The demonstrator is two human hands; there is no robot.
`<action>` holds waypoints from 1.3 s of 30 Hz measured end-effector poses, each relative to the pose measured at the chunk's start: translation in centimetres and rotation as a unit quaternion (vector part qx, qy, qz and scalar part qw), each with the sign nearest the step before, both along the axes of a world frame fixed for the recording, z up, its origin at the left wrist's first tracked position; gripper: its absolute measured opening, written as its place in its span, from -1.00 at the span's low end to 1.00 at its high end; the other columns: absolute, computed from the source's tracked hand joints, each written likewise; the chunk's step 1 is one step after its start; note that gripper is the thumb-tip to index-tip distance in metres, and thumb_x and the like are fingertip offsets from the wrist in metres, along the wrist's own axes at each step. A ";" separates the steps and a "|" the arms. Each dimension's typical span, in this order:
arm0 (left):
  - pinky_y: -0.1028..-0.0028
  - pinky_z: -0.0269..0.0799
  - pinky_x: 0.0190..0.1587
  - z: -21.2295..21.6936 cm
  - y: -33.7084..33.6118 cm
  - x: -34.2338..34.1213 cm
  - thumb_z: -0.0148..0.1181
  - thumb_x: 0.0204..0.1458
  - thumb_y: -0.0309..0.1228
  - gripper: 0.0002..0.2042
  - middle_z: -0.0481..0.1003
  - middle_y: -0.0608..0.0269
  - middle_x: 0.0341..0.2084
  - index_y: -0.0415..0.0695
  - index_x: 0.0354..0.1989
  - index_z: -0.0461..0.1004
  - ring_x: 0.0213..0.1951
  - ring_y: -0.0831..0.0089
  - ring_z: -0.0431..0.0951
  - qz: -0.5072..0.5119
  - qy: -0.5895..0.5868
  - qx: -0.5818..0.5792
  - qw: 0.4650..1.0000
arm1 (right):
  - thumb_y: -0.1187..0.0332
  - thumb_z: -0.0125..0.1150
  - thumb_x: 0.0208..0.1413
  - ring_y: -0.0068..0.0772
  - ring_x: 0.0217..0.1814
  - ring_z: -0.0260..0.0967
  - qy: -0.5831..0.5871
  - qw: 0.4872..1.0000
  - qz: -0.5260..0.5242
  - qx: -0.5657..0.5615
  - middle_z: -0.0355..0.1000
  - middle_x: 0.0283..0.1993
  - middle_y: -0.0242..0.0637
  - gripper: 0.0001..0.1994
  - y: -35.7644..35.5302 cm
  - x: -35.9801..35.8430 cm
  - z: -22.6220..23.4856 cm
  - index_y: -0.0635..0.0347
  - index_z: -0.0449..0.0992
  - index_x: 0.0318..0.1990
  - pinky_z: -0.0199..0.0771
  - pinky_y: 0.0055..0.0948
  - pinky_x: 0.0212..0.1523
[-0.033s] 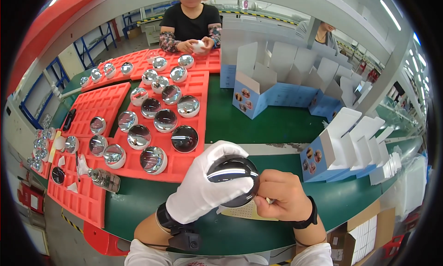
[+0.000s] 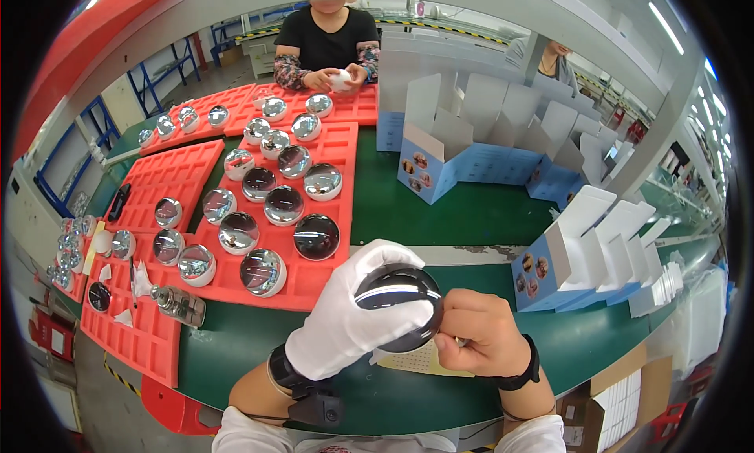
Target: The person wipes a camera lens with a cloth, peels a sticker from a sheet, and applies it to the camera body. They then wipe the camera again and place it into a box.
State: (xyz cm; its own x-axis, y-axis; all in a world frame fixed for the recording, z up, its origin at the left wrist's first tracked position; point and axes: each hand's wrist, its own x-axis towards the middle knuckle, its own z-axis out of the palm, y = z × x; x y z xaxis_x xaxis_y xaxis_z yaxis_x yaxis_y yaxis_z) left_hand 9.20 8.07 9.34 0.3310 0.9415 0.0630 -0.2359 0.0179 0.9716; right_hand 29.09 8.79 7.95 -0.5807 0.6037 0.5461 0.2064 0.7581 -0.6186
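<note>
My left hand [image 2: 345, 319], in a white glove, is wrapped round a glossy black ball [image 2: 399, 305] and holds it above the near part of the table. Bare, my right hand [image 2: 483, 333] is closed, with thumb and forefinger pinched together against the ball's lower right side. Whatever the pinch holds is too small to make out. Partly hidden below the ball lies a pale yellow sheet [image 2: 424, 360] with rows of small marks. To the left, several shiny mirrored balls with white bases, such as one ball [image 2: 262, 272], stand in a red moulded tray [image 2: 334, 276].
Open blue-and-white boxes [image 2: 428, 166] stand at the back right, with more boxes [image 2: 542, 272] nearer on the right. A clear bottle [image 2: 179, 305] lies at the left. Across the table a person [image 2: 330, 44] holds a white round thing. A carton [image 2: 628, 402] sits at lower right.
</note>
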 end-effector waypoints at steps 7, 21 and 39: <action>0.50 0.39 -0.06 0.4 -0.1 0.3 0.27 -0.19 -0.39 -0.58 0.46 0.25 -0.26 -0.22 -0.11 0.36 -0.18 0.54 0.48 0.028 0.001 0.000 1.000 | 0.60 0.13 -0.25 -0.30 -0.64 0.14 0.009 0.998 -0.033 0.047 0.21 -0.59 -0.26 -0.92 0.4 -0.5 -1.0 0.24 0.36 -0.59 0.18 -0.41 -0.64; 0.50 0.38 -0.03 0.4 -0.2 -0.1 0.26 -0.17 -0.45 -0.59 0.46 0.26 -0.24 -0.21 -0.08 0.35 -0.15 0.54 0.47 -0.009 -0.030 -0.014 0.999 | 0.48 0.37 -0.15 -0.44 -0.64 0.13 0.068 0.988 0.073 -0.119 0.20 -0.66 -0.34 -0.73 0.7 0.3 -0.4 0.25 0.35 -0.69 0.03 -0.49 -0.62; 0.52 0.36 -0.06 -0.4 0.6 0.2 0.23 -0.03 -0.34 -0.66 0.45 0.27 -0.25 -0.21 -0.10 0.35 -0.18 0.57 0.44 0.014 -0.090 -0.047 0.995 | 0.50 0.20 -0.20 -0.52 -0.64 0.10 0.144 0.978 0.051 -0.139 0.22 -0.66 -0.38 -0.81 1.2 -0.1 -1.1 0.21 0.31 -0.69 -0.03 -0.52 -0.64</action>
State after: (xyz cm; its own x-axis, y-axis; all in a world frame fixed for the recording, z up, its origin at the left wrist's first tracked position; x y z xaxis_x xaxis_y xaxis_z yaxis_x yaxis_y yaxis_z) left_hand 9.42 8.67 8.90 0.2965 0.9545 0.0312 -0.4082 0.0971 0.9077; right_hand 28.95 9.94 6.84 -0.4909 0.6997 0.5192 -0.0749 0.5598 -0.8252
